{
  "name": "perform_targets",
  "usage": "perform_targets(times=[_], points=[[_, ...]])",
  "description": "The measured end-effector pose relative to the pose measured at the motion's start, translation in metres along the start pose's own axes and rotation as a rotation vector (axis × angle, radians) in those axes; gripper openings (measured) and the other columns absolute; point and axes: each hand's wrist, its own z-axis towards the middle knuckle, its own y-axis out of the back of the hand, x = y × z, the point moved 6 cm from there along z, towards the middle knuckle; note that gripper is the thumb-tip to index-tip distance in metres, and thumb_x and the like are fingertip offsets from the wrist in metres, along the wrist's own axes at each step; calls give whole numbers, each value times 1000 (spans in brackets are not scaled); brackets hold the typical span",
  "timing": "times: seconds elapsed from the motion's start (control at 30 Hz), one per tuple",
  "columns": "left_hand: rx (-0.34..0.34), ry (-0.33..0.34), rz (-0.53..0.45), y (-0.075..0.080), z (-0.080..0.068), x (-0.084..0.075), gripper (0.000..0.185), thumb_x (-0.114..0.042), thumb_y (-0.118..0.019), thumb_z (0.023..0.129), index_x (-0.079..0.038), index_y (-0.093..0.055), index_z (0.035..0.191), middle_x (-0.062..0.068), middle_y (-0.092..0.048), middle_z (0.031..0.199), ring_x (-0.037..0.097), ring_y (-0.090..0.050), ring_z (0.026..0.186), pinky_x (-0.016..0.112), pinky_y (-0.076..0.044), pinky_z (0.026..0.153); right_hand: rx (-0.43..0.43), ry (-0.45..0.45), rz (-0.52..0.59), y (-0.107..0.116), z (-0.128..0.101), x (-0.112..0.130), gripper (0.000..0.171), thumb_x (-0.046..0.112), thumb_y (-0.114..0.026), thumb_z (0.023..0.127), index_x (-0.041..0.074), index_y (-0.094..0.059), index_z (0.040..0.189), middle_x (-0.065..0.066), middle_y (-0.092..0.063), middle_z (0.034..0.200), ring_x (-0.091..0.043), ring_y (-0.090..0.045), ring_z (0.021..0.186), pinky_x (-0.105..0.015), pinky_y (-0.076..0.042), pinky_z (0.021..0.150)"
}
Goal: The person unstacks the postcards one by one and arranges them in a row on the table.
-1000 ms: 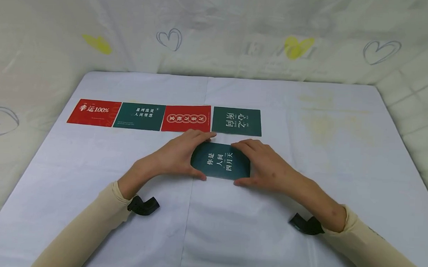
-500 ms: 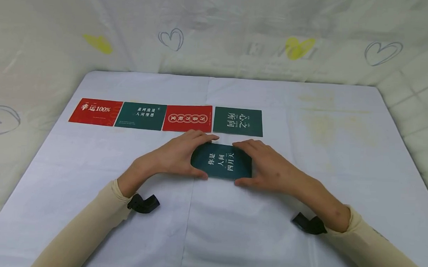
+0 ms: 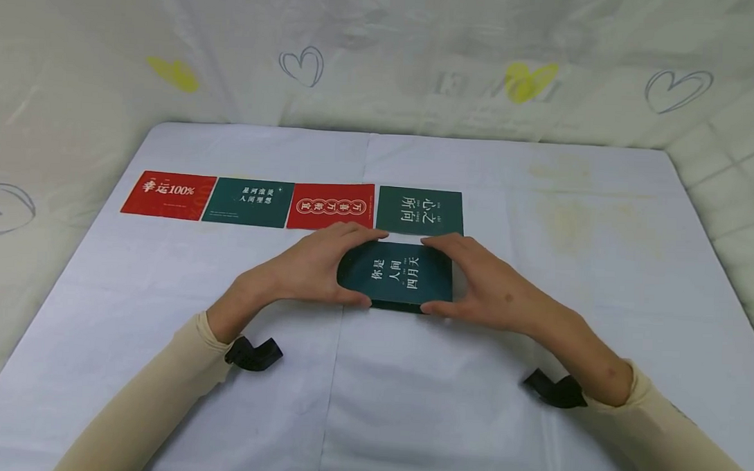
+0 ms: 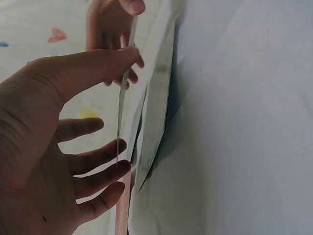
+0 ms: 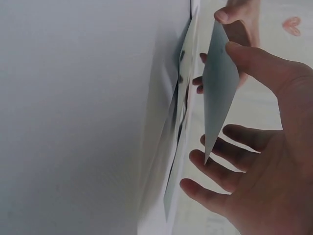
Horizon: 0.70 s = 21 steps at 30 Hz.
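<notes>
A dark green card (image 3: pixel 396 260) with white Chinese lettering is held between both hands near the table's middle. My left hand (image 3: pixel 304 267) grips its left end, thumb on the near edge and fingers at the far edge. Likewise, my right hand (image 3: pixel 496 285) grips the right end. In the right wrist view the green card (image 5: pixel 220 93) is clear of the table, its pale underside showing. A darker green strip (image 3: pixel 396 307) shows under its near edge. The left wrist view has another card (image 4: pixel 159 98) lying lower, at the tabletop.
Behind the hands lies a row of cards: a red card (image 3: pixel 168 195), a green card (image 3: pixel 248 214), a second red card (image 3: pixel 330 221) and a green card with sideways lettering (image 3: pixel 388 211). A white cloth covers the table (image 3: pixel 588 270). A sheet wall with drawn hearts stands behind.
The green card has risen off the table and shifted slightly right in both hands. A dark strip now shows below its near edge. The row of cards stays put.
</notes>
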Motion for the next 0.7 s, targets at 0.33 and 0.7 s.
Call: perform_targets(times=[0.33,0.7], points=[[-89,-29,-70,7,7,-4,95,-47,-89,76,-24,-45,157,0,-50,155,20,-43,145,47,-48,116,-81,-26,45,13,-5,-7,88,52,-82,86,22,-39,157,-4,-43,158,-28,-44,145,-58,-46,115],[-234,-27,-100,8,19,-2,86,-43,-88,79,-20,-49,153,2,-46,158,20,-40,146,45,-52,112,-241,-172,254,15,-9,-20,74,31,-71,100,14,-32,160,-13,-62,134,-30,-70,114,-50,-55,99]])
